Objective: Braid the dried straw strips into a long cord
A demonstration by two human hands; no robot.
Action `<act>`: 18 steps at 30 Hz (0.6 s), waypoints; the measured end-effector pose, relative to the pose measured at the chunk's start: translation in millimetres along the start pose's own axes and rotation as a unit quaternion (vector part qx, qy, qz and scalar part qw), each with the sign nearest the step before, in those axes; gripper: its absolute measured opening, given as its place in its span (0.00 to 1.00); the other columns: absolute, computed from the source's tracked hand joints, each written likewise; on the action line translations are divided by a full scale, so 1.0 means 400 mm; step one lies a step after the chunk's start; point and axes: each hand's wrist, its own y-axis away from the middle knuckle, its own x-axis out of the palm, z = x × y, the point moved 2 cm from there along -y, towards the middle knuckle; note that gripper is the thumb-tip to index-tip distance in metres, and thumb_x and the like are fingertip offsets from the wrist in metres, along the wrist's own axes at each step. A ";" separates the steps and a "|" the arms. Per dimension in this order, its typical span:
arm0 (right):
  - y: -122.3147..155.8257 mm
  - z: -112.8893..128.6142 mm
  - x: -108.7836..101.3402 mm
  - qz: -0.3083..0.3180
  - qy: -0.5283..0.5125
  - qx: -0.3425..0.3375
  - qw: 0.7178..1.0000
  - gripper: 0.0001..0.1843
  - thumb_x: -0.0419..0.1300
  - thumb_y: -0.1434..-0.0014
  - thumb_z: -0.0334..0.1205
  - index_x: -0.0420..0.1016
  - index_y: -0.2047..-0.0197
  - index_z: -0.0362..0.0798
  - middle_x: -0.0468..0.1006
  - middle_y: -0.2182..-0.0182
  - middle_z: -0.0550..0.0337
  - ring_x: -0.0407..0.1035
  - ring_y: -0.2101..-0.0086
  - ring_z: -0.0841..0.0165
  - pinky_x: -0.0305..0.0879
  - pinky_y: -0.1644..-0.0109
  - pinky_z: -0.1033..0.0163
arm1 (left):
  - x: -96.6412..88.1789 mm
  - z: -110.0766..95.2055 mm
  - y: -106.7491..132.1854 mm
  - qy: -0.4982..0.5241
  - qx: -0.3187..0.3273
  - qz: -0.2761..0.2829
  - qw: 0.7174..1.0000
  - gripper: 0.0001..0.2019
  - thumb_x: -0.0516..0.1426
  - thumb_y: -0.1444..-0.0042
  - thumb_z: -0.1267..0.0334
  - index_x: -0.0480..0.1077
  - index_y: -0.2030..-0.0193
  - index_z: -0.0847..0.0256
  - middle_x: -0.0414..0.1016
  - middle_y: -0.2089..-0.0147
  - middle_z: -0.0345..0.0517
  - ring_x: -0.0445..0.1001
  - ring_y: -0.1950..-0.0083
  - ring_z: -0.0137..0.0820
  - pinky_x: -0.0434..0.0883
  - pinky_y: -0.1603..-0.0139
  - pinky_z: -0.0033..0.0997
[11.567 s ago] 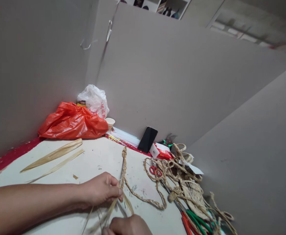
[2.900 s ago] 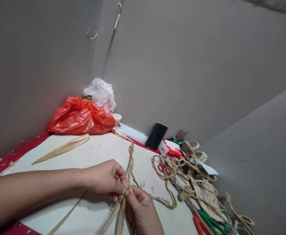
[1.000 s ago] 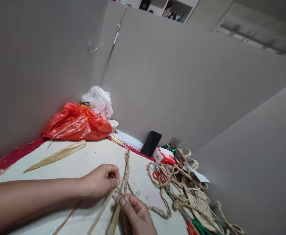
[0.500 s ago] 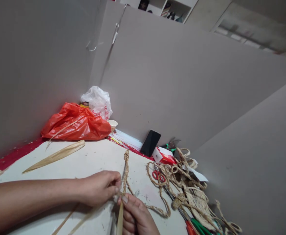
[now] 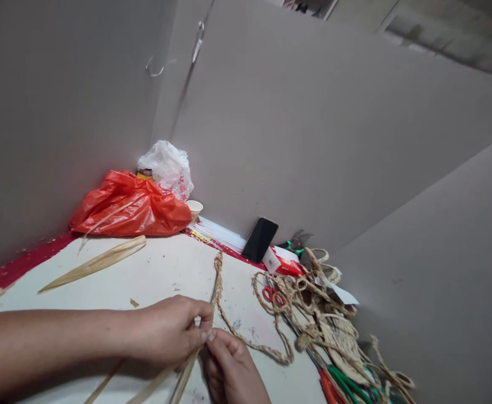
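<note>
My left hand [image 5: 174,331] reaches in from the left, thumb and forefinger closed in a pinch on pale dried-leaf strips [image 5: 186,373]. Close against it, my right hand [image 5: 235,365] also pinches at the same spot, its fingertips touching the left ones. What lies exactly between the fingertips is hidden. A braided straw cord [image 5: 217,280] rises from just beyond the hands to a knotted end, and part of it curves off to the right. Loose strips trail down below the left wrist. One wide dried leaf [image 5: 98,264] lies flat at the left.
A red plastic bag [image 5: 132,207], a white bag [image 5: 168,165] and a paper cup [image 5: 194,209] stand at the back. A phone [image 5: 260,240] leans on the wall. Coiled cord [image 5: 334,331], red-handled scissors [image 5: 273,295] and green-handled tools [image 5: 347,381] lie at the right.
My left hand has shifted slightly right, up against the right fingertips. The strip that hung straight down below the fingers now slants down to the left. The view has tipped slightly downward.
</note>
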 end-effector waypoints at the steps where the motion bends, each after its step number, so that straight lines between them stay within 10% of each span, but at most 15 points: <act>1: 0.001 0.000 0.001 -0.008 0.010 -0.003 1.000 0.25 0.63 0.55 0.59 0.59 0.78 0.48 0.51 0.92 0.77 0.37 0.89 0.82 0.31 0.86 0.71 | 0.008 0.010 -0.005 0.036 -0.012 0.022 0.999 0.09 0.49 0.45 0.56 0.63 0.68 0.58 0.62 0.81 0.34 0.62 0.79 0.26 0.57 0.78 0.22; 6: 0.006 0.007 0.004 -0.028 0.033 -0.003 0.999 0.22 0.63 0.53 0.55 0.59 0.79 0.47 0.49 0.91 0.76 0.37 0.88 0.82 0.30 0.84 0.70 | 0.033 0.049 -0.030 0.177 -0.048 0.080 0.980 0.09 0.55 0.51 0.56 0.63 0.68 0.59 0.61 0.84 0.32 0.60 0.82 0.25 0.58 0.80 0.22; 18: 0.028 0.036 0.017 0.001 0.015 0.027 1.000 0.18 0.60 0.49 0.51 0.61 0.78 0.47 0.50 0.89 0.75 0.36 0.87 0.81 0.31 0.84 0.71 | 0.027 0.071 -0.053 0.279 -0.126 0.009 0.952 0.09 0.59 0.66 0.67 0.63 0.77 0.62 0.65 0.82 0.34 0.62 0.80 0.23 0.62 0.78 0.23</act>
